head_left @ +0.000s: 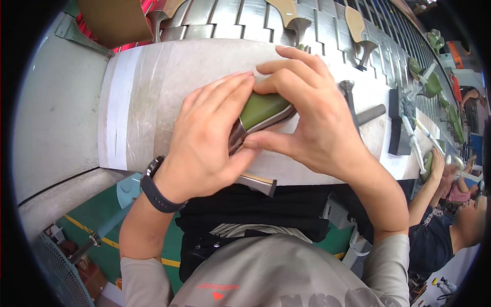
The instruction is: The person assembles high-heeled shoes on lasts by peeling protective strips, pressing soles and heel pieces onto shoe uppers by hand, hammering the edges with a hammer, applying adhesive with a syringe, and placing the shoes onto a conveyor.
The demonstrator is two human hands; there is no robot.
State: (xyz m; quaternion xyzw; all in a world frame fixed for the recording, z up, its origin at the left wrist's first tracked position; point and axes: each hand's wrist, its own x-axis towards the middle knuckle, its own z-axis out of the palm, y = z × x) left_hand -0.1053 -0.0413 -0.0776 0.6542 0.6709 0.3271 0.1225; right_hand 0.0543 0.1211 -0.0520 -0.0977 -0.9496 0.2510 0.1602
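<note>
Both hands hold a green shoe (262, 109) with a brown edge strip, low over the white-covered bench. My left hand (208, 133) lies over its left end with fingers together, hiding that part. My right hand (318, 110) is curled round the other end, its thumb against the lower edge and its index finger on the green upper. Most of the shoe's shape is hidden behind the fingers. Beneath my left hand, at the bench's near edge, rests a flat tool (258, 183) with a tan face and a black end.
A hammer (349, 94) and a dark block (399, 123) lie to the right, near white brush-like sticks (413, 146). Beyond the bench, a metal slat conveyor (225, 20) carries tan soles (355, 24) with heels and green shoes (432, 82). A co-worker (434, 225) handles a green shoe at right.
</note>
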